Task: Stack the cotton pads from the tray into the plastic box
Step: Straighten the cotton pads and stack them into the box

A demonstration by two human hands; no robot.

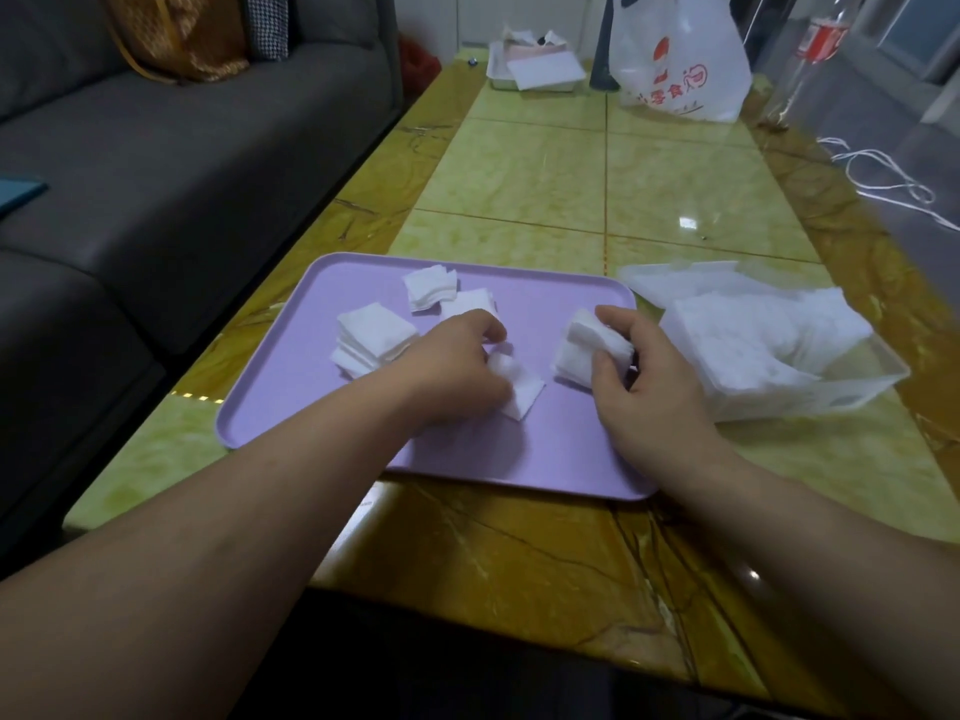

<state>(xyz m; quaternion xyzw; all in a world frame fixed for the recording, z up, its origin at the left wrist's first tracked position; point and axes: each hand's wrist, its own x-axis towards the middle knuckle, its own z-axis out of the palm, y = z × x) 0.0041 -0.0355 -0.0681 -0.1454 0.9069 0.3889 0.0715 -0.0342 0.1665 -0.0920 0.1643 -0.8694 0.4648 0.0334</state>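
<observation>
A lilac tray [291, 387] lies on the table with white square cotton pads on it. One stack of pads [371, 337] sits at its left and two loose groups [431, 286] lie at the back. My left hand [457, 366] curls its fingers round a few pads [519, 389] near the tray's middle. My right hand [639, 376] grips a thick bundle of pads [587, 348] at the tray's right side. The clear plastic box [852, 392] stands just right of the tray, holding many pads [748, 340].
The table top [519, 553] is glossy yellow-brown stone. At its far end stand a white plastic bag [680, 59], a white tray of papers [535, 70] and a dark object. A grey sofa [156, 163] runs along the left. A white cable [883, 174] lies at the right.
</observation>
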